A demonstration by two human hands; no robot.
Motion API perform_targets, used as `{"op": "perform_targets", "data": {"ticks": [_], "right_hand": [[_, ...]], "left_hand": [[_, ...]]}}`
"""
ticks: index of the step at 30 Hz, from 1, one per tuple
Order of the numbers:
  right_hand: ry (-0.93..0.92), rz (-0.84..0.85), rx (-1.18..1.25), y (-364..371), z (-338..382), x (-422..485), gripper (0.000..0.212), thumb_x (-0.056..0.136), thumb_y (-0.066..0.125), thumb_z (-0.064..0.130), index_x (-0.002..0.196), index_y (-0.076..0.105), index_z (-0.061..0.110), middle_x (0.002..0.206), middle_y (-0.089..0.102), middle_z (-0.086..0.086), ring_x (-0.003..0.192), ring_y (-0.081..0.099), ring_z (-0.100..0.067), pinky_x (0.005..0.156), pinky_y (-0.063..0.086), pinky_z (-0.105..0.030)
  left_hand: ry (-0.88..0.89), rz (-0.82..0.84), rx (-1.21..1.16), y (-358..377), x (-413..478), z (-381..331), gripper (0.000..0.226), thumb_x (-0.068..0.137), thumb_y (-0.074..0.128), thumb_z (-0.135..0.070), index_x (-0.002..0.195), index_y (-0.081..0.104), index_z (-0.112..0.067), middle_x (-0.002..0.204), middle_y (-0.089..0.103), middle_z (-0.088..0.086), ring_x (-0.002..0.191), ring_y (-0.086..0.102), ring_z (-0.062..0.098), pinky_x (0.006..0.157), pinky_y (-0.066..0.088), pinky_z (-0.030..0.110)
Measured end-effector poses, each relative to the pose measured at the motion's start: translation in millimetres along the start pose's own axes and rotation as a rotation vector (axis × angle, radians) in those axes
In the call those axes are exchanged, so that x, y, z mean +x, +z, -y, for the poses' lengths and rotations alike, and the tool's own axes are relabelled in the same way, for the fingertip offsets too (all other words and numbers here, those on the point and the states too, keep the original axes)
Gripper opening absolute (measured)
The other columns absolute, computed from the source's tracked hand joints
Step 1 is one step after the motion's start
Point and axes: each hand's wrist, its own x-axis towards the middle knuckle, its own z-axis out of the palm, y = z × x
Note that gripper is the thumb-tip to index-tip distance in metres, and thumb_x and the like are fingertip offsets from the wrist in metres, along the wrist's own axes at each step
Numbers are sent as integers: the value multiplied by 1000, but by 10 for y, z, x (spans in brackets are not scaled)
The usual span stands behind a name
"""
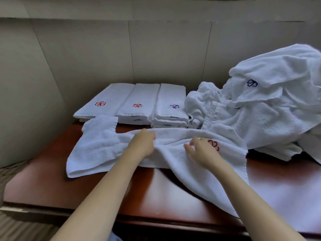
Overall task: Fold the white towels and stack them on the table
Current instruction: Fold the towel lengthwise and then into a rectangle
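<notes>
A white towel (104, 148) with a red flower logo lies loosely spread across the dark red table (52, 180), one corner trailing toward the front edge. My left hand (142, 145) grips a bunched fold near the towel's middle. My right hand (201, 152) rests on the towel beside the red logo, fingers spread and slightly bent. Three stacks of folded white towels stand in a row at the back: left stack (102, 103), middle stack (137, 105), right stack (171, 106).
A big heap of unfolded white towels (271, 105) fills the back right of the table and rises high. A beige panelled wall (121, 49) closes the back and left. Bare table top shows in front of the towel.
</notes>
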Motion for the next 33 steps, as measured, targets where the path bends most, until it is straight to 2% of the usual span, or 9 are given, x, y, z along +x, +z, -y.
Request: {"op": "perform_targets", "data": {"ticks": [5, 8, 11, 14, 16, 19, 25, 29, 33], "right_hand": [[-20, 69, -24, 138, 24, 78, 47, 93, 46, 48, 133, 44, 24, 138, 39, -9, 129, 38, -25, 108, 29, -41], [-40, 46, 40, 166, 7, 122, 24, 93, 47, 44, 96, 60, 24, 118, 46, -4, 115, 46, -22, 104, 32, -39], [-53, 39, 136, 130, 7, 121, 45, 97, 43, 41, 58, 48, 20, 101, 49, -1, 113, 45, -17, 98, 37, -38], [-48, 42, 22, 99, 38, 86, 52, 95, 47, 42, 49, 42, 18, 91, 45, 0, 89, 51, -17, 72, 41, -31], [-38, 43, -99, 67, 72, 51, 50, 94, 50, 41, 52, 39, 15, 91, 45, -1, 74, 49, -17, 60, 34, -28], [-42, 30, -316, 13, 141, -44, 38, 95, 45, 39, 68, 43, 13, 107, 55, -3, 93, 55, -24, 69, 36, -28], [-32, 97, -512, -70, 149, -235, 32, 98, 38, 33, 104, 61, 11, 112, 60, -5, 105, 57, -28, 78, 42, -32], [-69, 198, -355, -131, -32, -268, 14, 95, 37, 21, 90, 50, 21, 109, 50, -4, 96, 48, -25, 77, 38, -33], [51, 33, -23, -323, -292, -253, 40, 88, 45, 5, 126, 46, 18, 125, 52, -6, 110, 53, -27, 88, 44, -33]], "left_hand": [[-196, 128, 40, 91, 135, 126, 54, 90, 42, -31, 143, 35, -29, 150, 26, 6, 137, 27, 31, 107, 29, 52], [-230, 110, 5, 80, 161, 229, 65, 83, 50, -42, 144, 34, -25, 150, 29, 6, 137, 27, 30, 109, 32, 44], [-307, 82, -57, 23, 119, 402, 69, 82, 55, -54, 142, 37, -26, 151, 32, 1, 137, 30, 30, 105, 33, 39], [-430, -8, -77, -68, 53, 692, 62, 89, 49, -48, 143, 39, -20, 150, 36, 6, 134, 36, 31, 103, 37, 40], [-507, -8, -103, -136, -16, 892, 60, 94, 46, -43, 146, 34, -17, 152, 33, 8, 136, 34, 30, 104, 35, 41], [-454, -55, -185, -200, -152, 1064, 55, 97, 44, -36, 147, 34, -14, 154, 29, 10, 138, 30, 30, 107, 32, 42], [-549, -489, -14, -428, -519, 1564, 40, 98, 42, -24, 131, 50, -2, 139, 38, 25, 128, 30, 39, 103, 30, 47], [-717, -325, 33, -454, -737, 2021, 41, 97, 41, -21, 132, 50, -1, 138, 40, 27, 128, 34, 39, 102, 31, 41], [-612, -197, 96, -300, -757, 1851, 40, 98, 38, -28, 132, 52, -12, 131, 49, 17, 116, 46, 36, 93, 45, 43]]}}
